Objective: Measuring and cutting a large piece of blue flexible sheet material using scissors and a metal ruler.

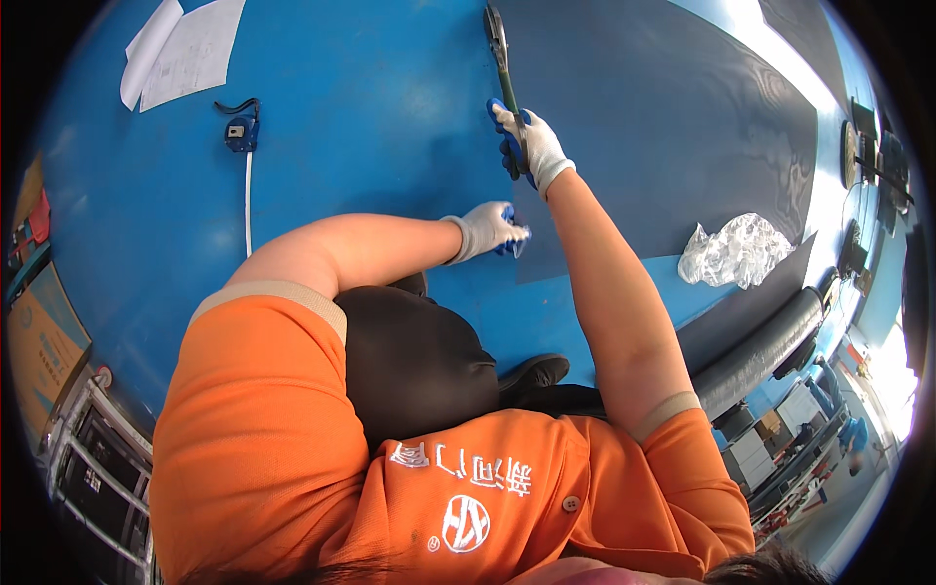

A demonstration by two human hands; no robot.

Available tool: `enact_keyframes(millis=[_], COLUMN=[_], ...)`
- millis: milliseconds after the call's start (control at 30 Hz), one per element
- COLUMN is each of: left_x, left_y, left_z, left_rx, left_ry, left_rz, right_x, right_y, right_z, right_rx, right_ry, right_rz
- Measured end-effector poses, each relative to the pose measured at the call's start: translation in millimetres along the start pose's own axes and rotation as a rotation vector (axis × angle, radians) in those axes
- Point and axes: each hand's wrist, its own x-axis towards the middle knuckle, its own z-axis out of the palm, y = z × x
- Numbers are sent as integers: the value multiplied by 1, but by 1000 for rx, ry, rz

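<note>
My right hand [528,146], in a white glove with blue palm coating, is closed around the green handles of long shears [499,47]. The dark blades point away from me, along the left edge of a large dark grey sheet [663,117]. Nearer to me, my left hand [492,232] wears the same kind of glove. Its fingers are curled together at that edge of the sheet; what they pinch, if anything, is hidden. The sheet lies flat on a blue surface [370,127].
A blue tape measure [241,134] lies at the left with its blade [248,205] pulled out toward me. Papers [190,58] lie at the far left. Crumpled clear plastic [736,252] rests on the sheet at right, near a long dark roll [760,351]. A metal-framed cart [97,439] stands lower left.
</note>
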Motion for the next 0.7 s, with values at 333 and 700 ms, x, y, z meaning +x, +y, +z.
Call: enact_keyframes(millis=[333,700], left_x=[17,7], left_y=[9,17], left_z=[-14,-11], left_rx=[46,48], left_ry=[72,12], left_rz=[7,-3], right_x=[-3,0], right_y=[5,8], right_z=[3,6], right_rx=[-6,-3], right_ry=[-31,-22], right_rz=[-37,-27])
